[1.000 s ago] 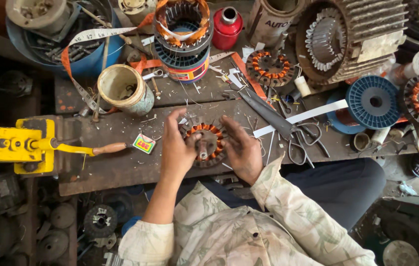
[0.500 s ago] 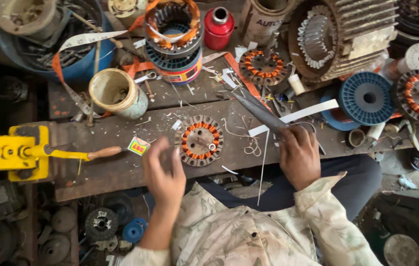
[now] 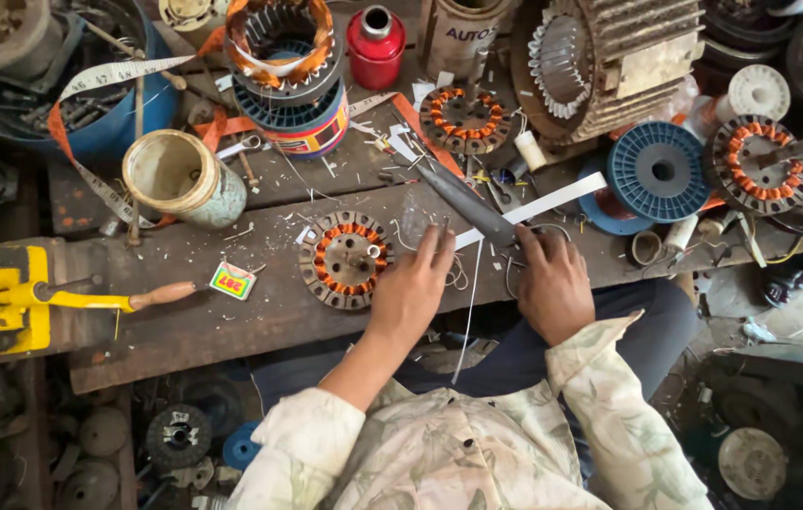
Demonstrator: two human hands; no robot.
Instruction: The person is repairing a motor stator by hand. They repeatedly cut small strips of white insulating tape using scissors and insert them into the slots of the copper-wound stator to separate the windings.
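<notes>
A small round stator (image 3: pixel 345 257) with orange copper windings lies flat on the worn wooden bench (image 3: pixel 231 321). My left hand (image 3: pixel 411 288) rests just right of it, fingers stretched out and touching the near end of a white paper strip (image 3: pixel 552 202). My right hand (image 3: pixel 552 283) sits on the handle loops of large dark scissors (image 3: pixel 472 206), whose blades point up and left. A thin white strip (image 3: pixel 469 312) hangs off the bench edge between my hands.
A yellow hand-crank tool (image 3: pixel 5 297) is fixed at the left edge, with a small colourful box (image 3: pixel 232 280) beside it. Behind stand a beige cup (image 3: pixel 175 175), stacked stators (image 3: pixel 283 57), a red can (image 3: pixel 375 42), a big motor housing (image 3: pixel 600 57), a blue spool (image 3: pixel 656 172) and another wound stator (image 3: pixel 755 165).
My left hand has moved from the left of the stator across to its right, up to the strip and scissors. My right hand stayed at the scissors handles.
</notes>
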